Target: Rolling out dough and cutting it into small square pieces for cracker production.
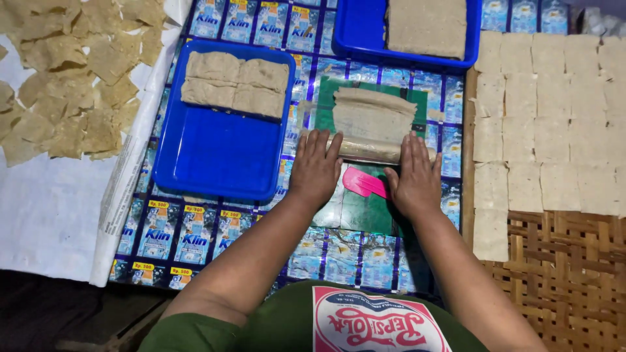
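Both your hands are down flat, palms on the roller (365, 151), a pale cylinder lying crosswise on the green mat (365, 212). Your left hand (315, 171) has its fingers stretched out and together, pressing the roller's left part; your right hand (415, 181) does the same on the right part. Neither hand grips anything, they just press from above. Beyond the roller a thin dough sheet (373, 117) spreads over the mat, beige and roughly rectangular.

Between your wrists lies one pink scraper (364, 184), flat on the mat, its right end touching your right hand.

Under it all runs a table cover (195, 234) made of joined sachet wrappers: small blue rectangles in rows, each with a pale picture and a yellow corner tag.

Two blue trays are up: the near tray (222, 156) at your left holds dough slabs (235, 83) along its far edge, four by the look of it; the far tray (355, 32) holds one big block (427, 26).

To your right, cut squares (541, 124) lie in tidy rows on a woven rack (561, 274), too many and partly cut off to count. Far left, a heap of dried chips (72, 72) sits on white paper (45, 208).
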